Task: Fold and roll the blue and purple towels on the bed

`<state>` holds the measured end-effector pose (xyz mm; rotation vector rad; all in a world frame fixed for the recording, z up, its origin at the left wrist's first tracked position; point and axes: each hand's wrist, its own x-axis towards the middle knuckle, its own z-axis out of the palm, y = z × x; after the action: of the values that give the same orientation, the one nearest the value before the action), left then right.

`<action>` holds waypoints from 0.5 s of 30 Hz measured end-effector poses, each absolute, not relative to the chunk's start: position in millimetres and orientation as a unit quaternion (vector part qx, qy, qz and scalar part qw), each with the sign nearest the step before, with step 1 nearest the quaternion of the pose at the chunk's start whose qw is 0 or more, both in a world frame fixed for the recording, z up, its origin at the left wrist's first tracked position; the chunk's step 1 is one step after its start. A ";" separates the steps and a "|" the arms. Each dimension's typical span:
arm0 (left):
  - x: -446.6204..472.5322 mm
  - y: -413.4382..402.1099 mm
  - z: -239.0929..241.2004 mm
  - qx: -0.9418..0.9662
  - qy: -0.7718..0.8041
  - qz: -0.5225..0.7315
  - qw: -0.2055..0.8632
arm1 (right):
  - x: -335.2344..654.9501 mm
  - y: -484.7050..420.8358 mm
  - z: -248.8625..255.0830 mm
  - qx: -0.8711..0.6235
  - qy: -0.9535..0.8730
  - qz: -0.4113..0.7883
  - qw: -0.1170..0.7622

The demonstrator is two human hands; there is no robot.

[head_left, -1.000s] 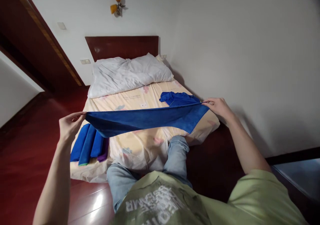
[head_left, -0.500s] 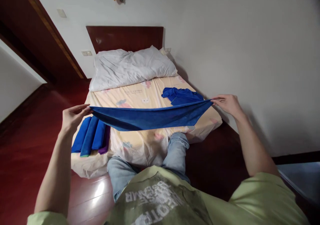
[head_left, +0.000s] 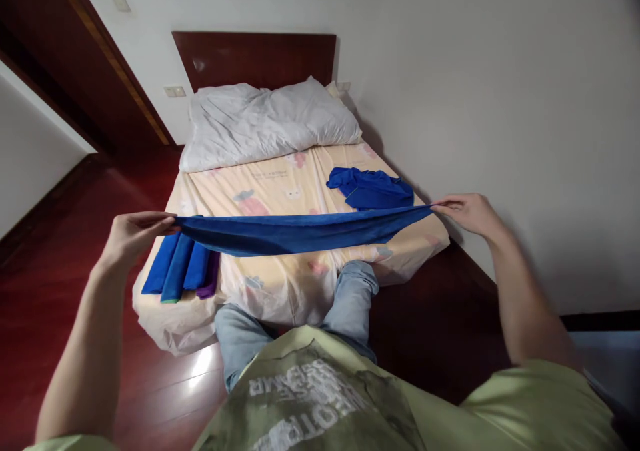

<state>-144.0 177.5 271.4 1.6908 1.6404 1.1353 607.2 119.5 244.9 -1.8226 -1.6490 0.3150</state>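
Note:
A blue towel (head_left: 295, 233) is stretched in the air between my two hands, its lower part sagging above the bed. My left hand (head_left: 136, 232) pinches one corner between thumb and fingers. The opposite corner is pinched in my right hand (head_left: 466, 212). Below and beside my left hand lie several folded blue towels (head_left: 161, 264), side by side, with a purple one (head_left: 209, 276) at their right end. A crumpled pile of blue cloth (head_left: 373, 189) lies on the bed behind the towel's right part.
The bed (head_left: 270, 194) has a pale patterned sheet, with a white quilt or pillow (head_left: 270, 121) against the dark headboard (head_left: 260, 57). A wall (head_left: 475, 91) runs along its right. My knees touch or nearly touch the bed's front edge; reddish floor (head_left: 65, 291) lies left.
My hands have moved farther apart, pulling the towel tauter and shallower. The camera view has tipped down slightly. The towels and cloth pile on the bed have not been moved.

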 end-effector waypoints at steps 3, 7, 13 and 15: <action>-154.3 170.1 276.9 0.637 0.629 0.348 0.280 | 610.8 109.9 247.5 -0.700 -0.625 0.151 0.311; -162.8 172.4 278.0 0.605 0.652 0.309 0.336 | 612.1 107.6 253.4 -0.709 -0.622 0.151 0.296; -157.6 197.6 254.0 0.560 0.648 0.305 0.416 | 613.9 138.9 236.2 -0.713 -0.641 0.164 0.232; -151.8 213.6 236.6 0.553 0.633 0.320 0.436 | 611.3 158.2 222.6 -0.718 -0.644 0.160 0.212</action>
<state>-151.8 213.6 236.6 1.3758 1.5755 0.7973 611.3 158.2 222.6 -1.9940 -1.7886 0.4435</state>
